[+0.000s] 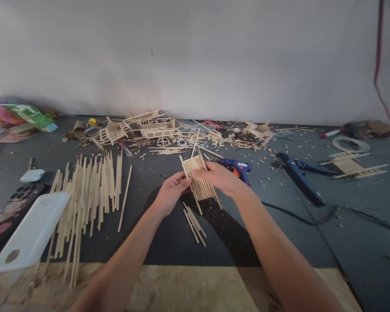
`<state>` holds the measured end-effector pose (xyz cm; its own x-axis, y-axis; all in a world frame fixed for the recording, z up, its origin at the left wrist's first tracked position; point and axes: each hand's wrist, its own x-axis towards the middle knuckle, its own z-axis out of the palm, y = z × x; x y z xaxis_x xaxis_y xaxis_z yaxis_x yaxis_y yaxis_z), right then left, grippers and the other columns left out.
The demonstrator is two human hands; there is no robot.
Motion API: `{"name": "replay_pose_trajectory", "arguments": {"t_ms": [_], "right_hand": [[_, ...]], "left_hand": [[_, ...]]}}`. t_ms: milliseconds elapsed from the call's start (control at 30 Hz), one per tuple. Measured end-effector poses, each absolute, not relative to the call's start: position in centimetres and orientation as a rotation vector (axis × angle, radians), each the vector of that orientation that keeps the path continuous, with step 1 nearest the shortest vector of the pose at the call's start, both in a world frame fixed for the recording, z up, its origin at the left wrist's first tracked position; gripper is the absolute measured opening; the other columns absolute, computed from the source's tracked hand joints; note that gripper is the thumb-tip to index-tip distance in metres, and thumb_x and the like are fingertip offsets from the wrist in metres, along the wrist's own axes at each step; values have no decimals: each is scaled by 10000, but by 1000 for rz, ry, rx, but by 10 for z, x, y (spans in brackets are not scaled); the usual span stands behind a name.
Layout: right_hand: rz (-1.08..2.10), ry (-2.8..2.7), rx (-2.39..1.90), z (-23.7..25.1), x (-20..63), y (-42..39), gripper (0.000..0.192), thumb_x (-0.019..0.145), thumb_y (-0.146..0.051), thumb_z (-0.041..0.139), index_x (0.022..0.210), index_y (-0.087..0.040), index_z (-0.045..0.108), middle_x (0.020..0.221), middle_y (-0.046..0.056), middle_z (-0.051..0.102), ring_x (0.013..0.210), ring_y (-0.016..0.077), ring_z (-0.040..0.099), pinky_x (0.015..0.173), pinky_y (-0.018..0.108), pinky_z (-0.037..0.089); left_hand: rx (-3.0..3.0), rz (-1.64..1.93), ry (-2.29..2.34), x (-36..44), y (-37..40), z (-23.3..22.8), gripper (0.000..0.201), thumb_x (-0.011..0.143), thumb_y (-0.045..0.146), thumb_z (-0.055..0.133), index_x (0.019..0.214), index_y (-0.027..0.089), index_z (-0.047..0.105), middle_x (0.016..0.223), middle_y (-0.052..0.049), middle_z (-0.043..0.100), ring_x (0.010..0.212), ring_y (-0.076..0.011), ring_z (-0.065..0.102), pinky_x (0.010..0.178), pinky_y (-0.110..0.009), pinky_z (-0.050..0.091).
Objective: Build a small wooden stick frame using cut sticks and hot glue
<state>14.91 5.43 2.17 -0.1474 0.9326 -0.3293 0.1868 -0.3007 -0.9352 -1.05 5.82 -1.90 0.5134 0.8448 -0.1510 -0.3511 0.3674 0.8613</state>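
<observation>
A small panel of thin wooden sticks [202,185], laid side by side between two longer side sticks, is held tilted above the dark table. My left hand [173,190] pinches its left edge with thumb and fingers. From the right, my right hand [219,175] grips the panel's upper right, thumb across its front; the other fingers are partly hidden behind. Several short loose sticks [194,224] lie on the table just below the panel. A blue glue gun [238,168] rests beyond my right hand, partly covered by it.
Many loose sticks [87,190] spread at left, beside a white power bank [32,232], a phone [13,206] and a white case [32,175]. Stick structures [156,128] and scraps line the wall. At right lie a blue-handled cutter [300,180], another stick frame [351,165] and a black cable [289,216].
</observation>
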Motion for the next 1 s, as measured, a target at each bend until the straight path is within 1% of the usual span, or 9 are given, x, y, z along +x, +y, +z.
{"name": "replay_pose_trajectory", "arguments": {"t_ms": [100, 233, 400, 567, 800, 1000], "right_hand": [[1586, -1136, -1380, 18, 149, 57, 284, 717, -307, 616, 985, -210, 614, 877, 47, 678, 731, 187, 627, 662, 328, 502], [1593, -979, -1320, 13, 151, 61, 284, 708, -310, 634, 972, -206, 613, 854, 47, 681, 718, 178, 630, 660, 326, 512], [1644, -954, -1310, 10, 151, 61, 302, 711, -317, 635, 993, -213, 608, 873, 51, 683, 753, 189, 634, 668, 333, 519], [1677, -965, -1298, 9, 145, 59, 290, 714, -298, 633, 987, -202, 614, 883, 50, 685, 778, 181, 633, 697, 314, 514], [1631, -1002, -1301, 9, 140, 58, 289, 718, -302, 616, 986, -198, 612, 861, 45, 688, 739, 178, 634, 672, 304, 505], [1594, -959, -1389, 14, 134, 55, 222, 705, -295, 623, 899, -187, 612, 819, 46, 684, 702, 174, 627, 645, 297, 504]], "left_hand": [[857, 842, 641, -10, 58, -18, 292, 754, 263, 603, 1017, 138, 604, 934, -75, 665, 796, -167, 619, 751, -304, 476], [869, 796, 660, -11, 57, -15, 282, 741, 255, 616, 991, 124, 618, 886, -77, 674, 760, -166, 624, 744, -309, 479], [864, 771, 662, -12, 57, -14, 285, 742, 251, 614, 998, 125, 609, 900, -81, 670, 753, -157, 622, 727, -294, 478], [816, 805, 682, -12, 57, -16, 316, 762, 296, 589, 1045, 154, 578, 858, -63, 671, 689, -129, 614, 680, -270, 480], [852, 799, 677, -12, 57, -17, 299, 756, 323, 593, 982, 129, 613, 859, -79, 667, 741, -147, 615, 706, -274, 475], [837, 825, 700, -12, 58, -19, 298, 730, 321, 618, 950, 120, 622, 856, -84, 667, 781, -166, 613, 711, -286, 474]]}}
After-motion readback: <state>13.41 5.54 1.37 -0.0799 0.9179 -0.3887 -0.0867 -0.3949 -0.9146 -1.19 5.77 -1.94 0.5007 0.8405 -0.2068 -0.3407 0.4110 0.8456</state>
